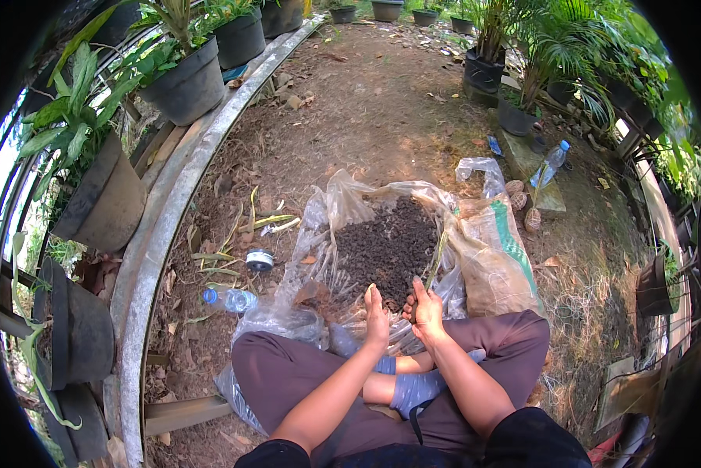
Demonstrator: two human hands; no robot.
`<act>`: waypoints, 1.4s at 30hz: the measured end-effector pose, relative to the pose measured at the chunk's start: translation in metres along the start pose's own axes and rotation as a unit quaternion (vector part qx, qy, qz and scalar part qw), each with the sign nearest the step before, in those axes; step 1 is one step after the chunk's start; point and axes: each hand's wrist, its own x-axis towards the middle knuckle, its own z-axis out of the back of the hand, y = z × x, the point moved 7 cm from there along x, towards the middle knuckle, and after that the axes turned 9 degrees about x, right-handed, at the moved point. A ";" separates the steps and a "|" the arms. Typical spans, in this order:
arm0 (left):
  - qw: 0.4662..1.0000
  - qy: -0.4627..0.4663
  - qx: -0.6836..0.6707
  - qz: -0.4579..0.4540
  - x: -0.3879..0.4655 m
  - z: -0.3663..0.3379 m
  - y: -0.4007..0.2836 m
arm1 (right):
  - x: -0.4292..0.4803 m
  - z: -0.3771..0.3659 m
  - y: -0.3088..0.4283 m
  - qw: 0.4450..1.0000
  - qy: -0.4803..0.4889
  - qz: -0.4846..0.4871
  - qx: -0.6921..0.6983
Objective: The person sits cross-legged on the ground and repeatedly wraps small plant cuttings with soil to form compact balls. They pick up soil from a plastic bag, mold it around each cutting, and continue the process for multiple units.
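My right hand (427, 307) is closed around the lower end of a narrow green plant cutting (441, 251), which points up and away over the soil. Something dark, perhaps soil, shows under its fingers. To its left, my left hand (376, 313) is held edge-on with the fingers stretched out and nothing visible in it. Both hands are at the near edge of a heap of dark crumbly soil (385, 245), which lies on a clear plastic sheet (309, 240). Brown fibre (312, 292) sits at the sheet's near left.
A woven sack (491, 263) with a green stripe lies right of the soil. Beyond it are several string-wrapped balls (518, 202) and a water bottle (552, 164). On the left lie a spool (259, 260), another bottle (233, 299) and cut leaves (268, 222). Potted plants (183, 82) line both sides.
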 end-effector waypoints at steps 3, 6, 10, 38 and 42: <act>1.000 0.006 -0.020 0.012 0.002 0.000 -0.003 | 0.001 0.004 0.001 0.998 -0.020 0.017 -0.055; 0.999 0.020 -0.046 0.021 0.006 -0.001 -0.005 | 0.012 0.007 -0.009 0.999 0.048 0.009 -0.003; 0.996 0.035 -0.077 0.031 0.011 0.000 -0.004 | 0.020 0.007 -0.023 0.994 0.084 -0.013 0.074; 0.948 0.180 -0.240 0.111 -0.003 -0.030 -0.002 | -0.012 -0.032 -0.012 0.768 0.251 0.270 -0.523; 0.965 0.109 -0.192 0.138 0.003 -0.003 0.006 | -0.013 -0.033 0.019 0.767 0.268 0.279 -0.512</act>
